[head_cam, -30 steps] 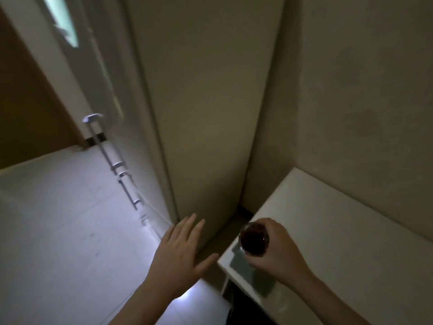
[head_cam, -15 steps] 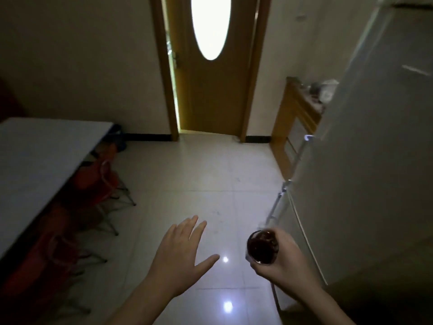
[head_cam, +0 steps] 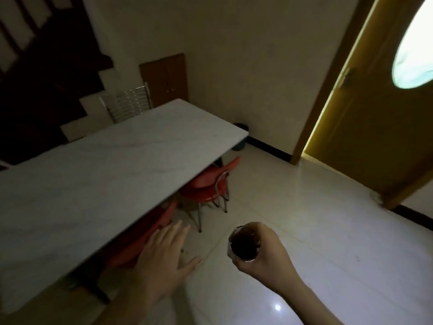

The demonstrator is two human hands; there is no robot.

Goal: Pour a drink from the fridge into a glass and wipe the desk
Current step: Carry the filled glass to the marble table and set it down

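- Dim tiled room, seen from above and behind two bare forearms reaching forward.
- Right hand (head_cam: 262, 259) wrapped around a glass (head_cam: 243, 246), fingers closed on its wall, thumb side toward the camera.
- Glass held upright over the floor (head_cam: 328, 242), near centre, filled almost to the rim with a dark reddish drink.
- Left hand (head_cam: 164, 261) flat and empty, fingers spread and pointing far, thumb splayed to the right, hovering just beside the near edge of the desk.
- Long pale desk (head_cam: 98, 174) with a faintly veined top running from near left to far centre, its surface bare.
- Red chairs (head_cam: 206, 186) with metal legs tucked under the desk's right edge, one farther, one nearer beneath the left hand.
- Metal-backed chair (head_cam: 127, 104) at the desk's far side, in front of a small brown cabinet (head_cam: 166, 79) against the wall.
- Dark bin (head_cam: 240, 137) on the floor past the desk's far right corner.
- Wooden door (head_cam: 379, 118) with a bright oval window at far right, ajar, a strip of light along its left edge.
- Dark staircase (head_cam: 42, 73) rising at far left.
- Small bright reflection on the tiles near the right forearm.
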